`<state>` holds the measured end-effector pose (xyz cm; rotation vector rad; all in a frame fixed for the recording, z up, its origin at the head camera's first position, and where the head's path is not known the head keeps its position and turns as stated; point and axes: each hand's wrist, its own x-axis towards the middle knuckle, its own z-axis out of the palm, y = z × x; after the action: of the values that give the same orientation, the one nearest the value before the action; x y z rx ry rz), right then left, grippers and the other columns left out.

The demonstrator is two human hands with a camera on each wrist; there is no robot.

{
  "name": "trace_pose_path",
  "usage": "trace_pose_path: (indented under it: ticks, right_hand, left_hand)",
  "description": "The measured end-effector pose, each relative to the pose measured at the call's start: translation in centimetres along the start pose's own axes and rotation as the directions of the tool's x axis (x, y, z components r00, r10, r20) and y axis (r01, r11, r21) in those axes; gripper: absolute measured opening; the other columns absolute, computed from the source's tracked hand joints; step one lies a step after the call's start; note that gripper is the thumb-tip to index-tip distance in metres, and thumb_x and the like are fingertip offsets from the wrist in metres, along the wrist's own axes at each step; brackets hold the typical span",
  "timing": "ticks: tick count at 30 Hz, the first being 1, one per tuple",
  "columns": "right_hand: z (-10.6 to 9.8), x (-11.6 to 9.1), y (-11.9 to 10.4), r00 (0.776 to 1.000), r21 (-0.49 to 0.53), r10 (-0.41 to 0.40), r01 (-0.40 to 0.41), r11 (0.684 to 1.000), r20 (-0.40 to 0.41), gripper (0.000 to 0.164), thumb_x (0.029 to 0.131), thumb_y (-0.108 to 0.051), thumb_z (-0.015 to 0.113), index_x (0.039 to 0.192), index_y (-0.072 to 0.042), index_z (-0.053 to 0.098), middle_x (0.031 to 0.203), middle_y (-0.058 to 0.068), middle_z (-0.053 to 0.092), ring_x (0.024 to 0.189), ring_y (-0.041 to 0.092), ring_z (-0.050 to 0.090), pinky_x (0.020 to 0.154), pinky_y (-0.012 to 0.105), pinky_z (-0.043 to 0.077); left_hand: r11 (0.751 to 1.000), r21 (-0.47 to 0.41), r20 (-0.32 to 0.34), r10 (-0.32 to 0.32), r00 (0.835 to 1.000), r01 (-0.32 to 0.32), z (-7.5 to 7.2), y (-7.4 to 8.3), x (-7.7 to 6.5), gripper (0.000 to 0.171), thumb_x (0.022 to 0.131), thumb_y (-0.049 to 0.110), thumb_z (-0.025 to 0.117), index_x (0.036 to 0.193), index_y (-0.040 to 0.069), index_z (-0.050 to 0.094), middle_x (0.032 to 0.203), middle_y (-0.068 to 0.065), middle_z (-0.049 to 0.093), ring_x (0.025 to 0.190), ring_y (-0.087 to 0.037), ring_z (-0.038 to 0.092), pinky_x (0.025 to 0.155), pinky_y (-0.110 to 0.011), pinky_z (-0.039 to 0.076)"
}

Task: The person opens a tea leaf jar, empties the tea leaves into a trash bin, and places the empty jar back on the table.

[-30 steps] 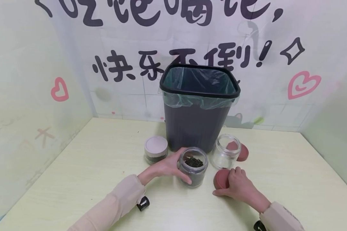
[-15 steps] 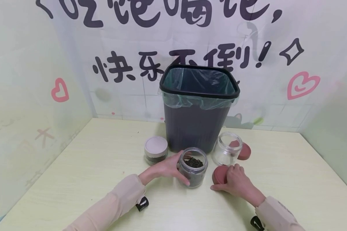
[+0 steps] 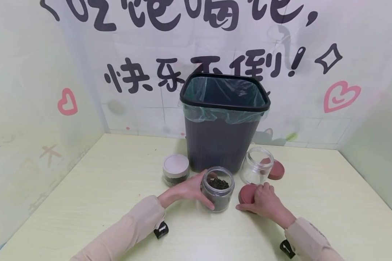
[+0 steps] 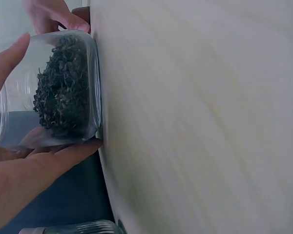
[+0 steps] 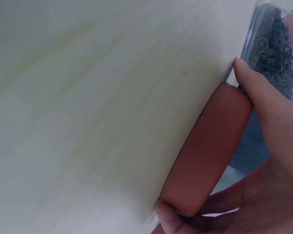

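My left hand grips an open glass jar from its left side, thumb in front and fingers behind. Dark, curled dried leaves, looking like loose tea, fill its lower part; in the left wrist view the leaves press against the glass. Just right of this jar, my right hand holds a round red lid by its edge. The right wrist view has the lid flat against the tabletop between thumb and fingertips. Behind it stands a lidless clear glass jar.
A second red lid lies behind the clear jar, partly hidden by it. Left of the left hand is a jar with a pale lid and dark contents. A dark bin with a green liner stands behind the jars, near the printed wall.
My right hand has slid the red lid a little back and to the left. The clear jar and the second lid have shifted slightly backward. The left hand keeps its grip in place.
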<state>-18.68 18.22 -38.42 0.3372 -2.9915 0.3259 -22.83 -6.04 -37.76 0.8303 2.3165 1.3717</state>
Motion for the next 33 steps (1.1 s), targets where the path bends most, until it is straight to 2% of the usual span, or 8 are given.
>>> trace_pose_path:
  ticks: [4, 9, 14, 18, 22, 26, 30, 33]
  right_hand:
    - [-0.1, 0.0, 0.1, 0.999, 0.013, 0.023, -0.023, 1.0, 0.024, 0.071, 0.055, -0.056, 0.073, 0.07, 0.01, 0.052, 0.067, 0.014, 0.042, 0.068, 0.031, 0.041, 0.062, 0.04, 0.039]
    - [-0.6, 0.0, 0.2, 0.996, 0.053, 0.058, -0.061, 0.997, 0.065, 0.063, 0.059, -0.056, 0.072, 0.068, 0.004, 0.052, 0.067, 0.012, 0.042, 0.067, 0.028, 0.042, 0.058, 0.035, 0.038]
    - [-1.4, 0.1, 0.7, 0.991, 0.117, 0.08, -0.092, 0.989, 0.103, 0.061, 0.07, -0.051, 0.067, 0.079, 0.008, 0.053, 0.068, 0.011, 0.045, 0.065, 0.023, 0.045, 0.053, 0.031, 0.039]
    - [-2.2, 0.1, 1.3, 0.991, 0.169, 0.075, -0.094, 0.981, 0.114, 0.051, 0.078, -0.04, 0.063, 0.085, 0.009, 0.053, 0.065, 0.008, 0.046, 0.062, 0.02, 0.045, 0.052, 0.03, 0.037]
    - [-3.4, -0.1, 2.0, 0.994, 0.206, 0.064, -0.082, 0.975, 0.091, 0.044, 0.082, -0.03, 0.061, 0.093, 0.012, 0.054, 0.07, 0.014, 0.056, 0.064, 0.023, 0.052, 0.053, 0.032, 0.042]
    - [-4.8, -0.1, 2.4, 0.995, 0.245, 0.077, -0.089, 0.965, 0.059, 0.049, 0.084, -0.038, 0.058, 0.1, 0.009, 0.056, 0.084, 0.017, 0.063, 0.076, 0.027, 0.06, 0.062, 0.037, 0.048]
    - [-6.3, 0.2, 2.6, 0.996, 0.296, 0.085, -0.077, 0.952, -0.015, 0.042, 0.085, -0.04, 0.055, 0.09, 0.001, 0.062, 0.077, 0.009, 0.065, 0.067, 0.019, 0.061, 0.059, 0.033, 0.046]
    - [-7.6, 0.6, 2.7, 0.993, 0.344, 0.092, -0.061, 0.937, -0.075, 0.042, 0.088, -0.039, 0.052, 0.092, 0.001, 0.063, 0.073, 0.009, 0.066, 0.065, 0.018, 0.061, 0.056, 0.03, 0.044]
  left_hand:
    - [1.0, 0.005, -0.022, 0.006, 1.0, -0.006, 0.2, 0.1, 0.0, 0.089, 0.052, 0.008, 0.085, 0.126, 0.001, 0.037, 0.123, -0.011, 0.048, 0.116, -0.024, 0.042, 0.102, -0.041, 0.028]
    - [1.0, 0.007, -0.042, 0.019, 0.999, -0.019, 0.3, 0.2, 0.1, 0.097, 0.049, 0.008, 0.086, 0.131, 0.005, 0.034, 0.126, -0.008, 0.048, 0.118, -0.022, 0.042, 0.102, -0.04, 0.027]
    - [0.999, 0.029, -0.07, 0.03, 0.997, -0.028, 0.3, 0.1, -0.1, 0.096, 0.049, 0.01, 0.086, 0.13, 0.006, 0.037, 0.126, -0.008, 0.048, 0.118, -0.022, 0.043, 0.101, -0.04, 0.028]
    - [1.0, 0.018, -0.103, 0.015, 0.995, -0.013, 0.1, 0.1, -0.5, 0.094, 0.05, 0.011, 0.086, 0.13, 0.004, 0.038, 0.127, -0.01, 0.047, 0.117, -0.024, 0.043, 0.1, -0.042, 0.029]
    - [1.0, 0.003, -0.14, -0.007, 0.99, 0.008, -0.1, 0.1, -0.8, 0.092, 0.051, 0.014, 0.086, 0.129, 0.004, 0.039, 0.124, -0.01, 0.049, 0.115, -0.024, 0.044, 0.099, -0.043, 0.031]
    - [0.999, -0.028, -0.17, -0.028, 0.985, 0.024, -0.3, 0.1, -1.1, 0.087, 0.052, 0.015, 0.085, 0.126, 0.006, 0.041, 0.122, -0.007, 0.049, 0.112, -0.023, 0.046, 0.096, -0.041, 0.034]
    - [0.999, -0.04, -0.209, -0.036, 0.977, 0.028, -0.6, 0.3, -1.5, 0.082, 0.053, 0.017, 0.085, 0.123, 0.008, 0.044, 0.118, -0.005, 0.051, 0.109, -0.02, 0.047, 0.094, -0.038, 0.035]
    - [0.999, -0.026, -0.233, -0.034, 0.972, 0.029, -1.1, 0.8, -1.8, 0.081, 0.053, 0.018, 0.085, 0.122, 0.008, 0.045, 0.116, -0.004, 0.052, 0.108, -0.019, 0.047, 0.095, -0.039, 0.035]
